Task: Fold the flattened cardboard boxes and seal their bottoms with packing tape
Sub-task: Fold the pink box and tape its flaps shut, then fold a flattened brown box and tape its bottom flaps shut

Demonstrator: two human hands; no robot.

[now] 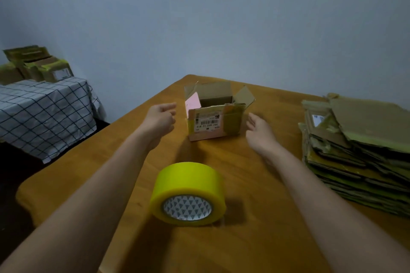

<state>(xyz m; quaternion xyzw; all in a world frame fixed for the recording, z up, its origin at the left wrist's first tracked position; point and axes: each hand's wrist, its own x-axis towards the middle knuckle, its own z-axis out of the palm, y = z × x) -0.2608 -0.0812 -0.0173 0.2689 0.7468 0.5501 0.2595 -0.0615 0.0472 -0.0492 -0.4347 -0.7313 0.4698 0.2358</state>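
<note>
I see 1 box standing folded on the tabletop, both hands, left and right, open beside it, gripping nothing; the flat stack looks untouched, tape idle.

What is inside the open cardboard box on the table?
The cardboard box shows only bare inner walls; nothing is visible inside. Its floor is hidden by the front wall.

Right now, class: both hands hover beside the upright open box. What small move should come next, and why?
Probably close both hands on the box sides and lift it aside. The left hand and right hand flank it, open, touching nothing; it stands assembled, flaps up, while the flattened stack waits and the tape roll lies idle.
</note>
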